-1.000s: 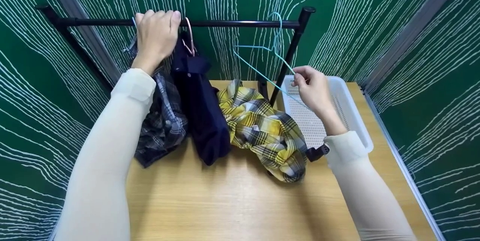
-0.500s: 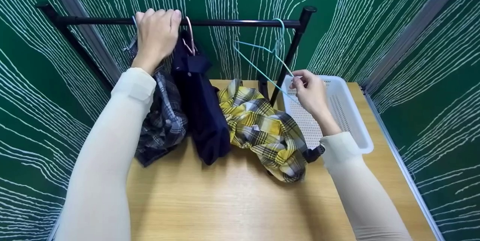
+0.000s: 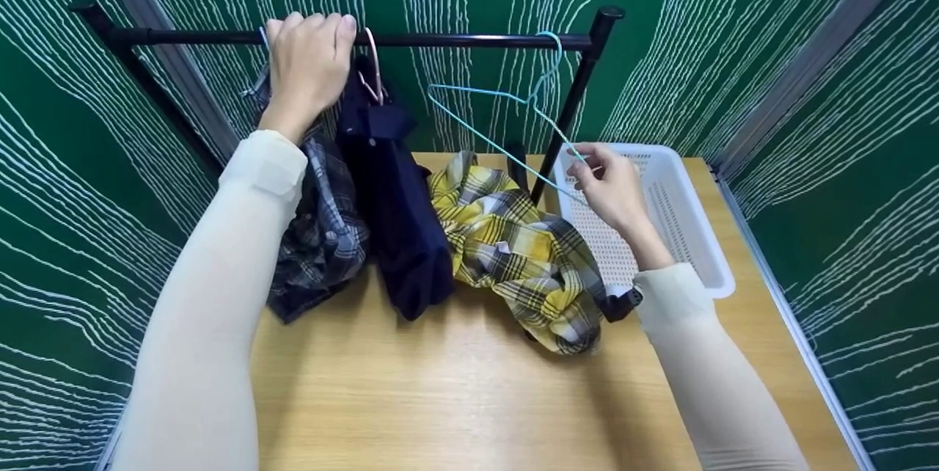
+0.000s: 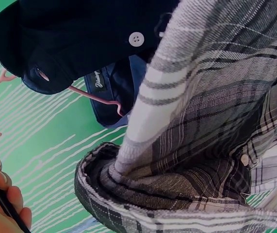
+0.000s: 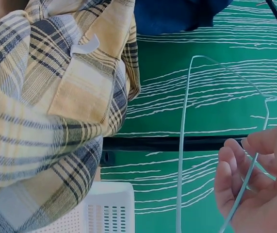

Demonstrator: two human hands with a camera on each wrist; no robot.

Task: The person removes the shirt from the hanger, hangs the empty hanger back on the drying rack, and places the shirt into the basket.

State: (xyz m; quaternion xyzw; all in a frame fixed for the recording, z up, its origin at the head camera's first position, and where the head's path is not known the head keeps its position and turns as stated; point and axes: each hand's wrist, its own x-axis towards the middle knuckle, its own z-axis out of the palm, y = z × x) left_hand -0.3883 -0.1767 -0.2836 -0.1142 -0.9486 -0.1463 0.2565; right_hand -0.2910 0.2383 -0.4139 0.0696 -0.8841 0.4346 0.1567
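Observation:
My left hand (image 3: 308,64) grips the black rail (image 3: 455,40) from above; in the left wrist view its fingers (image 4: 13,194) curl round the bar. Beside it hang a dark plaid shirt (image 3: 323,199) and a navy garment (image 3: 396,214) on a pink hanger (image 3: 375,64). My right hand (image 3: 612,188) holds one side of a bare light-blue wire hanger (image 3: 484,139), whose hook lies over the rail near its right end. The right wrist view has the hanger (image 5: 182,126) crossing the right hand (image 5: 257,179). A yellow plaid shirt (image 3: 506,236) lies rumpled below the hanger.
A white perforated basket (image 3: 693,225) stands on the wooden table (image 3: 440,398) at the right, behind my right wrist. The rack's right post (image 3: 576,100) rises beside the hanger. Green walls with white lines enclose the table at the back and both sides.
The blue hanger's hook has come down onto the rail, and its far corner has swung left. My right hand has shifted slightly, its fingers looser. My left hand keeps its grip on the rail.

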